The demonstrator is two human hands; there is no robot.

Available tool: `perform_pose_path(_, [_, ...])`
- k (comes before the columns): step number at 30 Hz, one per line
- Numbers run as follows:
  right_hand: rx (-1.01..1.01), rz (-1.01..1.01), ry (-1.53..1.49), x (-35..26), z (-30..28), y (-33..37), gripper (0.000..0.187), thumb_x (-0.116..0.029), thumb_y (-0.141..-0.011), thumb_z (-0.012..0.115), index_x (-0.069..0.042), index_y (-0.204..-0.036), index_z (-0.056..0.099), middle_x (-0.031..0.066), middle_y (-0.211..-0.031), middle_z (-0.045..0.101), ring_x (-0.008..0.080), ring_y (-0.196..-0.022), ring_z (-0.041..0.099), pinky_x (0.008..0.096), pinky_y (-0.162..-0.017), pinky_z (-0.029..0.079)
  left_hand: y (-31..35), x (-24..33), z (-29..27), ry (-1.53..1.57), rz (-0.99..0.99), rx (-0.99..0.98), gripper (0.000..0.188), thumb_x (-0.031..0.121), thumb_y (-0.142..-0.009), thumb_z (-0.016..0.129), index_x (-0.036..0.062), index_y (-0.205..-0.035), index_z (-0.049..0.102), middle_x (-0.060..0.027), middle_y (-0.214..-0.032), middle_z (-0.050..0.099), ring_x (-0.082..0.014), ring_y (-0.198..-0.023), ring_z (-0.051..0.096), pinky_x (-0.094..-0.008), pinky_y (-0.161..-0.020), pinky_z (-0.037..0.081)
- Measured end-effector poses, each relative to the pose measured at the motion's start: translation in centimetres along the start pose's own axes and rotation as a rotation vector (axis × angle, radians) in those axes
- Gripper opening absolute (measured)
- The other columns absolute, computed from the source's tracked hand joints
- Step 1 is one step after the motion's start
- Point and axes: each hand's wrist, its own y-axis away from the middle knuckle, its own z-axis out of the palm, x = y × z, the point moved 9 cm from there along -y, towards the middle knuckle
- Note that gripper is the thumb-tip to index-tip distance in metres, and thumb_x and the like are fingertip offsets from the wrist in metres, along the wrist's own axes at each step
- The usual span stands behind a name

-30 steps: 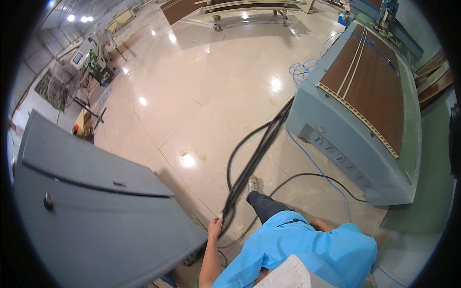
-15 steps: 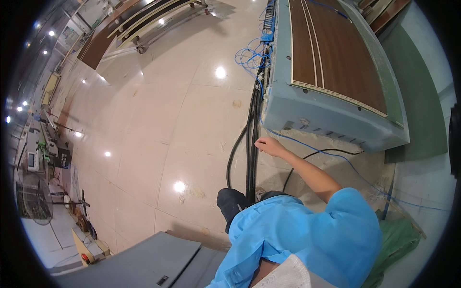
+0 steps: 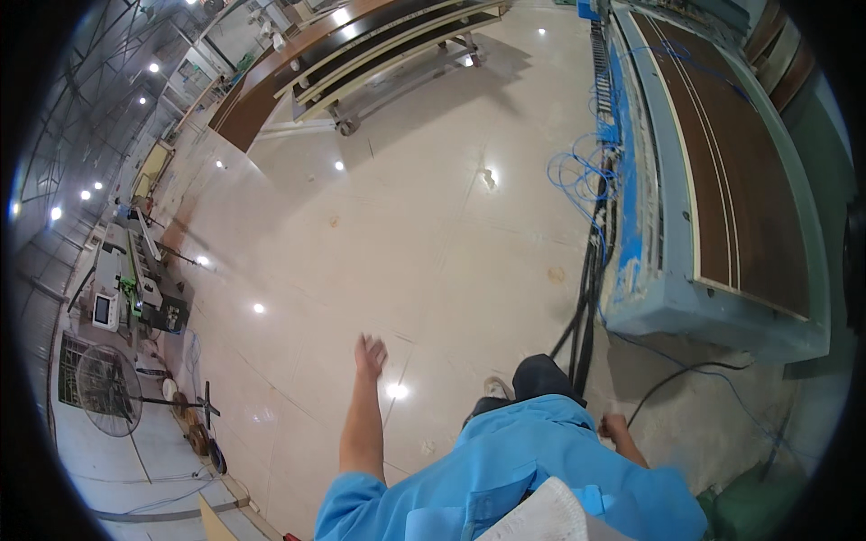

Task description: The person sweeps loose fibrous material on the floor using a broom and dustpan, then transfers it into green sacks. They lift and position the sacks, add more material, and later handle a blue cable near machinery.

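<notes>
My left hand (image 3: 370,355) is stretched out forward over the tiled floor, fingers partly apart, with nothing in it. Low beside my right hip hangs my right hand (image 3: 614,426); its fingers are mostly turned away, and I cannot make out what they do. The bundle of black cables (image 3: 588,332) on the floor is the nearest thing in front of that hand. One shoe (image 3: 495,388) and a dark trouser knee show beyond my blue shirt.
At the right stands a long grey-blue machine bed (image 3: 731,316) bearing a brown panel (image 3: 758,180). Loose blue tubing (image 3: 577,176) lies beside it. A wheeled rack (image 3: 406,54) of boards stands at the far side. A standing fan (image 3: 110,389) and a machine with a screen (image 3: 105,310) are at the left.
My left arm has come into view, reaching forward. My right hand has drawn back toward my hip. The view has turned left, and the grey cabinet at the lower left has left it.
</notes>
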Motion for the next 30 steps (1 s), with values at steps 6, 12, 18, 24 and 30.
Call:
perform_pose_path(6, [0.155, 0.214, 0.043, 4.0, 6.6, -3.0, 0.039, -0.029, -0.086, 0.061, 0.008, -0.094, 0.067, 0.0215, -0.083, 0.068, 0.0309, -0.072, 0.066, 0.0413, -0.070, 0.052, -8.1, 19.6, 32.5, -0.026, 0.305, -0.479, 0.050, 0.039, -0.100, 0.049, 0.0066, -0.137, 0.047, -0.0130, -0.127, 0.060, -0.0247, -0.114, 0.058, -0.0398, -0.100, 0.046])
perform_pose_path(12, [0.136, -0.219, 0.234, -16.7, 14.8, -8.6, 0.050, -0.041, -0.086, 0.064, 0.008, -0.091, 0.068, 0.0214, -0.085, 0.068, 0.0289, -0.077, 0.066, 0.0406, -0.072, 0.050, -12.8, 9.4, 52.9, -0.648, 0.149, -0.904, 0.050, 0.042, -0.096, 0.056, 0.0050, -0.131, 0.054, -0.0133, -0.116, 0.064, -0.0241, -0.104, 0.063, -0.0396, -0.095, 0.048])
perform_pose_path(18, [0.409, -0.308, 0.452, -45.9, 14.0, -11.4, 0.067, -0.064, -0.085, 0.056, -0.002, -0.062, 0.067, 0.0128, -0.061, 0.065, 0.0296, -0.064, 0.066, 0.0435, -0.067, 0.050, -25.3, -2.5, 42.1, -1.252, -0.259, -0.689, 0.043, 0.039, -0.092, 0.061, 0.0068, -0.120, 0.061, -0.0094, -0.103, 0.066, -0.0196, -0.090, 0.064, -0.0329, -0.076, 0.050])
perform_pose_path(24, [0.318, -0.609, 0.125, -72.9, 13.2, -12.4, 0.033, -0.026, -0.077, 0.064, -0.002, -0.055, 0.064, 0.0075, -0.052, 0.061, 0.0184, -0.050, 0.059, 0.0332, -0.053, 0.045, -28.3, -2.6, 25.2, -0.657, -0.569, 0.099, 0.025, 0.030, -0.092, 0.057, 0.0089, -0.105, 0.060, -0.0099, -0.095, 0.061, -0.0247, -0.088, 0.063, -0.0431, -0.065, 0.053])
perform_pose_path(30, [0.275, -0.640, 0.005, -87.8, 18.1, -20.9, 0.021, -0.022, -0.084, 0.062, -0.002, -0.082, 0.067, 0.0055, -0.066, 0.065, 0.0153, -0.055, 0.061, 0.0304, -0.053, 0.047, -38.0, 1.7, 32.2, -0.755, -0.718, 0.157, 0.031, 0.033, -0.094, 0.056, 0.0058, -0.109, 0.060, -0.0129, -0.099, 0.061, -0.0279, -0.088, 0.063, -0.0447, -0.068, 0.055])
